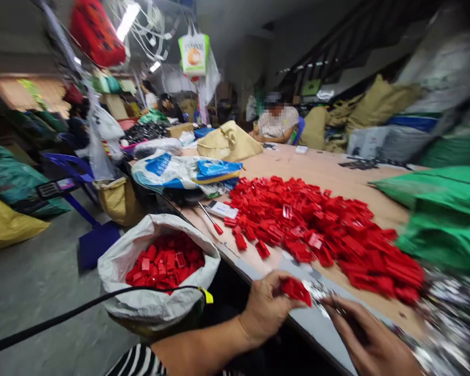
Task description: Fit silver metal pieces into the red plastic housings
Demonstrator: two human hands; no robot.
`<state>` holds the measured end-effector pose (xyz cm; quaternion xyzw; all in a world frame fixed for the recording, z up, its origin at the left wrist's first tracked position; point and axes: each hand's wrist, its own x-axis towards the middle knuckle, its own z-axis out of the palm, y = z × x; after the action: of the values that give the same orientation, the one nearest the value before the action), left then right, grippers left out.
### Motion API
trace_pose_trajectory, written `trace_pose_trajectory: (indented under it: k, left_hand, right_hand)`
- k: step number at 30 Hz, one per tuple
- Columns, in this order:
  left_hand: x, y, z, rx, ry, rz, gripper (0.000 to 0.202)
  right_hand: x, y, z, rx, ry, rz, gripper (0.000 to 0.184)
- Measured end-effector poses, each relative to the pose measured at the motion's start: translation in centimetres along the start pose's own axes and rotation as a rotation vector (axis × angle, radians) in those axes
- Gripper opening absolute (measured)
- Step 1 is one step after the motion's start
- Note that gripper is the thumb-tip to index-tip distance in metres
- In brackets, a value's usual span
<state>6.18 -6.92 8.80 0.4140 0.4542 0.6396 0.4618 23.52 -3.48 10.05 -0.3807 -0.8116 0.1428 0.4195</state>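
One red part (296, 292) pinched in left hand (264, 305) over table edge (317, 334); likely light, stiff, grab sides. Silvery bit (318, 293) pinched in right hand (370, 339), too blurry to ID.

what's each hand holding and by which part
The left hand pinches a red piece by its left end. Whether the right hand grips the shiny bits cannot be told.

Glossy red piece (296, 291), tilted, pinched in the left hand (267, 305); shiny silvery metal (318, 292), blurred, at the right hand (366, 331)
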Motion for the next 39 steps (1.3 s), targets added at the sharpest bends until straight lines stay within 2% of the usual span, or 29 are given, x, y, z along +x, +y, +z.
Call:
trace_pose_trajectory:
  k: [3,7,14,21,26,33,36,39]
  left_hand:
    - [-0.5,0.4,-0.6,0.092,-0.028,0.059,0.037]
    - [-0.9,0.5,-0.9,0.232,-0.057,0.151,0.036]
    - [-1.3,0.3,-1.0,0.353,-0.078,0.243,0.035]
    - [-1.4,0.6,-0.8,0.4,-0.12,0.341,0.033]
    - [-1.8,0.6,-0.7,0.372,-0.118,0.311,0.031]
    - [-2.1,0.1,-0.7,0.343,-0.079,0.255,0.032]
    - [-2.1,0.2,-0.6,0.355,-0.092,0.275,0.031]
    - [-2.1,0.3,-0.4,0.376,-0.109,0.307,0.032]
  right_hand:
    - [0.5,-2.0,-0.5,-0.012,-0.04,0.074,0.023]
    - [0.6,-3.3,-0.5,0.032,-0.111,0.189,0.019]
    - [0.5,-3.2,0.1,-0.027,-0.072,0.115,0.007]
    - [0.1,-3.3,0.3,0.037,-0.182,0.153,0.009]
    - [-0.2,-3.6,0.5,0.183,-0.213,0.325,0.018]
    - [-1.2,-2.2,0.3,0.633,-0.227,0.656,0.034]
    - [-1.2,-1.6,0.0,0.692,-0.178,0.699,0.034]
    - [-1.0,-1.6,0.1,0.708,-0.208,0.693,0.033]
